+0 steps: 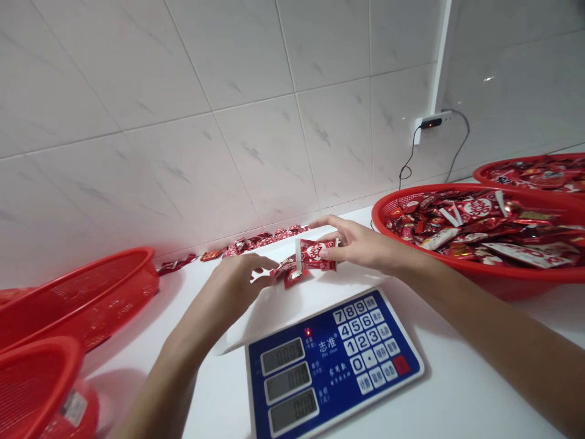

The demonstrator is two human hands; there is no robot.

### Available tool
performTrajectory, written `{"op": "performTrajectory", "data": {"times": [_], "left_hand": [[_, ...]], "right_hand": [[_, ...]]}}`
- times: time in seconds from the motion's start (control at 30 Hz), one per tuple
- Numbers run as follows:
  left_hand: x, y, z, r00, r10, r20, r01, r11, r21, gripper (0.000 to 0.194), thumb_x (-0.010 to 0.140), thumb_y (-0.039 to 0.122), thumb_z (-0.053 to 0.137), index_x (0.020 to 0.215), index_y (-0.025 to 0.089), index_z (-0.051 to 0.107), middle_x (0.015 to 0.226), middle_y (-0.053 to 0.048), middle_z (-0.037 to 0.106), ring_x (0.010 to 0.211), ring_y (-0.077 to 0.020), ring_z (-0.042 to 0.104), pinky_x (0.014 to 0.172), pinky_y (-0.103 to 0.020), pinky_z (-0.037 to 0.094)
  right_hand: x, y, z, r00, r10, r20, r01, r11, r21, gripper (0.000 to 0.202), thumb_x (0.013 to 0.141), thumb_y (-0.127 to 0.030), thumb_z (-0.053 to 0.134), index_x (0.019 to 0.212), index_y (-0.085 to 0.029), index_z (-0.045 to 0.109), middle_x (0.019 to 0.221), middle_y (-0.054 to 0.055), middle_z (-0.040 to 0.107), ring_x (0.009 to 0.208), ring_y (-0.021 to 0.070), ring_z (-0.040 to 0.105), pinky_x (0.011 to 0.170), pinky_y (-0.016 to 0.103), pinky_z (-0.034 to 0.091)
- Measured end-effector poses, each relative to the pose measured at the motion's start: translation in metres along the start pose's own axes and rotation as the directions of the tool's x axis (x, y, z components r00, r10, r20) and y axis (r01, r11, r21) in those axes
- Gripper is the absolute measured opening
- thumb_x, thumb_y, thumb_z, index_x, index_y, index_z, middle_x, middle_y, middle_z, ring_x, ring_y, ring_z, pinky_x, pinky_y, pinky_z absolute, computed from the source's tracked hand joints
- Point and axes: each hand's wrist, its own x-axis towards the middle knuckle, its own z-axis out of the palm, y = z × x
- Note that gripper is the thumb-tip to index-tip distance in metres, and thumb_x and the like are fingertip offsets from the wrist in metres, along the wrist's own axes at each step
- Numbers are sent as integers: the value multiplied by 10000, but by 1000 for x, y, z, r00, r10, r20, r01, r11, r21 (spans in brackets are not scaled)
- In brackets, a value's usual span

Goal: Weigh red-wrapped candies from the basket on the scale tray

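Right hand holds packet within tray edges; basket near.

A white table bears a scale, red baskets.

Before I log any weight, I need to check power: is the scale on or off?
On. The scale has a glowing red light on its panel, and digits show on its three displays.
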Motion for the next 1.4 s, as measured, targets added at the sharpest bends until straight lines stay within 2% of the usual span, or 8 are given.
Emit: {"op": "performTrajectory", "data": {"times": [0.13,0.27,0.6,0.87,0.97,1.1,1.23,1.4], "left_hand": [[-6,22,-3,1000,-8,6,10,930,-368,324,842,418,663,1112,241,690,992,-62,759,865,-225,714,698,-334,566],[-6,28,0,996,-6,87,48,870,-491,213,830,382,700,877,188,625,803,-32,716,739,-188,694,642,-301,535],[-3,19,0,988,-31,152,113,814,-570,299,793,362,753,979,198,585,801,-7,701,693,-156,663,612,-278,477],[-4,25,3,983,64,-171,-110,954,-277,110,838,279,680,880,219,599,852,-5,692,761,-174,650,664,-307,503],[-9,35,5,876,256,-409,-264,964,39,92,868,177,633,850,222,556,829,1,683,749,-170,627,680,-309,482],[-12,42,0,789,466,-400,-389,883,261,144,893,93,555,826,219,539,878,-15,698,806,-185,624,693,-306,469],[-9,34,-11,871,434,-232,-422,901,102,95,876,148,589,822,225,574,1000,-26,706,936,-202,640,786,-332,498],[-5,14,-11,998,63,-21,-66,886,-459,388,698,386,819,949,235,565,1097,-68,694,1027,-250,671,865,-410,550]], "right_hand": [[-7,-4,7,993,-61,101,65,997,-36,611,864,-100,652,1404,-189,379,1156,114,680,737,119,644,737,286,511],[-9,-3,11,990,-98,102,102,994,-35,698,824,-181,730,1425,-196,374,1226,127,653,855,147,679,794,302,524],[3,5,3,977,-129,170,143,987,-76,87,850,-202,691,870,-118,679,786,48,714,704,127,656,709,283,531],[1,5,5,987,-22,162,30,999,-44,328,909,-480,639,945,-155,673,980,97,713,821,169,668,641,277,567],[-4,1,7,966,-23,257,-28,981,191,516,877,-660,574,1000,-169,675,1030,124,721,837,186,672,657,295,586],[-10,-7,9,940,-161,302,53,940,336,522,906,-654,532,964,-159,689,977,122,725,802,169,664,654,270,576],[-8,-7,10,979,-106,172,70,977,204,302,883,-431,686,886,-130,670,825,73,704,634,112,611,520,213,507],[0,3,12,998,-67,21,66,998,8,109,864,-134,660,970,-134,637,730,17,683,614,109,643,573,224,512]]}}
